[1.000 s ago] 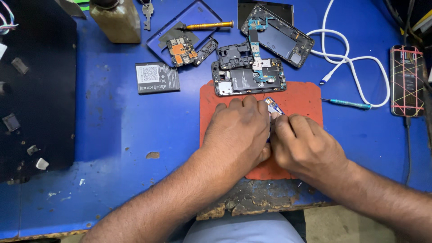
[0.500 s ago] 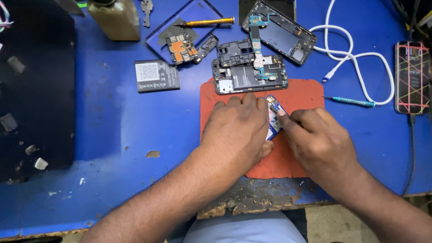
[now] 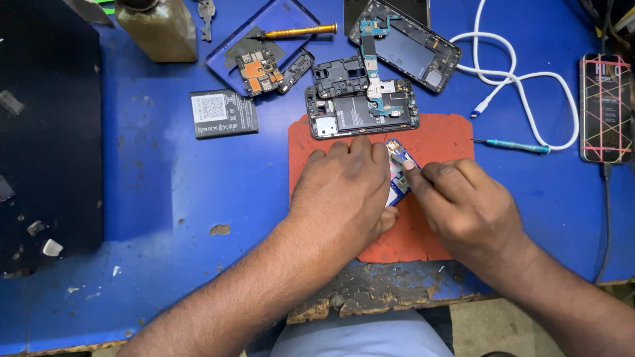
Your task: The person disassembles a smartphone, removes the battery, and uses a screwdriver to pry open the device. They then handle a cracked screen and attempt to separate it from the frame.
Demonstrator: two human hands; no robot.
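Note:
My left hand lies palm down on the red work mat, its fingers curled over a small blue circuit board and holding it in place. My right hand is beside it, fingers pinched at the board's right edge; what it pinches is hidden. Only a narrow strip of the board shows between the two hands.
An opened phone with its battery lies just beyond the mat. Further back sit another phone frame, a blue tray with boards, a yellow screwdriver and a loose battery. Right: white cable, teal screwdriver, cased phone.
Both hands have stayed on the mat. The blue board now shows more between them, and my right fingers have closed in on its edge.

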